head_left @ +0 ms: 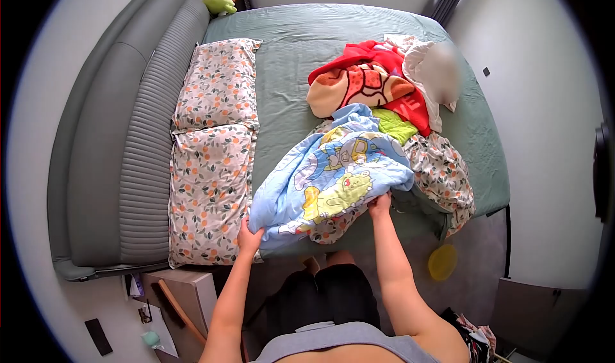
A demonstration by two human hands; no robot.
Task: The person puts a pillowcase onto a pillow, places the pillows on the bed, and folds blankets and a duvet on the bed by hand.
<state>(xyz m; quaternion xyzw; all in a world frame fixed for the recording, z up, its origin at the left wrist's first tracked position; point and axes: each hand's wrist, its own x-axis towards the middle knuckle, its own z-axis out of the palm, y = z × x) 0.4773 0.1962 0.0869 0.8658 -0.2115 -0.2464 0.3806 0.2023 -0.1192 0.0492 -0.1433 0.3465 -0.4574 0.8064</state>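
A light blue quilt [301, 171] with yellow cartoon figures lies bunched over the near side of the bed. My left hand [250, 236] is closed on its left corner, close to the patterned pillow. At the quilt's right near edge, my right hand [380, 204] grips the cloth, its fingers partly hidden by the fabric. Beyond the quilt rest a red and cream blanket [365, 84] and a bright green cloth [394, 126]. Orange-printed bedding [442, 171] pokes out to the right and under the quilt.
Two orange-printed pillows [214, 88] line the grey padded headboard [102, 145]. A green sheet [282, 56] covers the mattress. White bedding [419, 62] is heaped at the far right. A bedside cabinet [205, 292] stands by my left arm, and a yellow round object [442, 262] is on the floor.
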